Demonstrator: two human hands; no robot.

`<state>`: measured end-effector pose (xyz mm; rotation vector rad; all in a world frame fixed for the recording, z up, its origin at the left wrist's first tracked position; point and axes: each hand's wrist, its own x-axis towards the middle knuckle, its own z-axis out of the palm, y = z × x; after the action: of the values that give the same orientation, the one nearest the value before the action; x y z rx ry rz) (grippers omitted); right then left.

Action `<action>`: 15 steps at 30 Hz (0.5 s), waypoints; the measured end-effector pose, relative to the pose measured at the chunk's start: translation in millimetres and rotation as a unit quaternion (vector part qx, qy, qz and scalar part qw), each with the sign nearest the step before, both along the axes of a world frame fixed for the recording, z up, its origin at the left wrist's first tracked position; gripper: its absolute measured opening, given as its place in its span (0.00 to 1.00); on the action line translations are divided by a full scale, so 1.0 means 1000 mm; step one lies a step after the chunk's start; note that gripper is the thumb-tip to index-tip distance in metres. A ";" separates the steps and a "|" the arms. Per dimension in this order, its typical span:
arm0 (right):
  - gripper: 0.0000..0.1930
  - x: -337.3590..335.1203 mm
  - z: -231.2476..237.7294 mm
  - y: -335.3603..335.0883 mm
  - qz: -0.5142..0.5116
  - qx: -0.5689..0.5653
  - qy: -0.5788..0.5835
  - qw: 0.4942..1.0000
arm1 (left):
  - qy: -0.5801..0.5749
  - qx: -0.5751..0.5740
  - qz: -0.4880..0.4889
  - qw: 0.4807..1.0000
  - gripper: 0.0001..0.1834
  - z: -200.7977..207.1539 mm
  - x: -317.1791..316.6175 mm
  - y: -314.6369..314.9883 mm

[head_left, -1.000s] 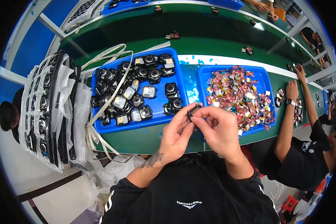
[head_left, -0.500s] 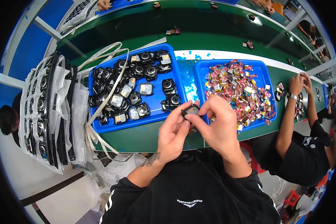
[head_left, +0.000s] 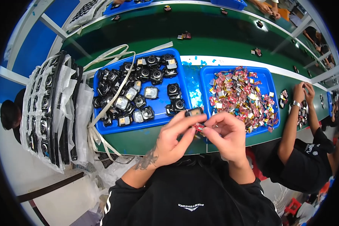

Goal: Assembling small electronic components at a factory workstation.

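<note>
My left hand (head_left: pixel 172 142) is closed on a black watch case (head_left: pixel 194 112), which sticks out past its index finger. Just below the case, a small red-and-silver part (head_left: pixel 199 127) lies between the fingertips of both hands. My right hand (head_left: pixel 226 136) pinches this part with thumb and forefinger. The left thumb and forefinger reach its other side; whether they press on it is hard to see. To the left, a blue tray (head_left: pixel 140 129) holds many black watch cases with round backs. A second blue tray (head_left: pixel 205 83), to the right, is heaped with small red, silver and yellow parts.
White strapping (head_left: pixel 121 81) trails over the left tray. Stacked black racks in clear plastic (head_left: pixel 51 109) stand at far left. Beyond the trays runs a green conveyor belt (head_left: pixel 147 28) carrying scattered small parts. A co-worker in black (head_left: pixel 301 154) sits at my right.
The watch case has shifted upward in my left hand, and my right hand has come off it. The small red-and-silver part now shows between my fingertips.
</note>
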<state>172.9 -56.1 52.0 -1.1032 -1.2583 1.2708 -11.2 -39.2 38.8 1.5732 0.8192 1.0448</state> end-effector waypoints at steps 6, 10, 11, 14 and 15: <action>0.04 0.010 0.000 0.008 0.096 -0.102 0.112 0.984 | 0.136 0.194 0.033 0.971 0.16 0.003 -0.007 0.006; 0.04 0.006 -0.002 0.004 0.108 -0.114 0.139 0.978 | 0.095 0.094 0.026 0.991 0.13 -0.006 -0.009 -0.001; 0.05 0.004 -0.004 0.001 0.093 -0.101 0.135 0.981 | 0.075 0.039 0.017 0.996 0.13 -0.009 -0.010 -0.003; 0.09 -0.002 -0.004 -0.006 0.041 -0.041 0.053 0.997 | -0.029 -0.090 0.020 0.995 0.10 -0.021 -0.004 -0.010; 0.10 -0.005 -0.002 -0.007 0.017 -0.001 -0.005 1.000 | -0.086 -0.193 0.006 0.977 0.11 -0.025 -0.005 -0.013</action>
<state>168.0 -62.8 49.6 -1.0933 -1.2889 1.2940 -15.8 -51.8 13.8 1.1345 0.8534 0.9479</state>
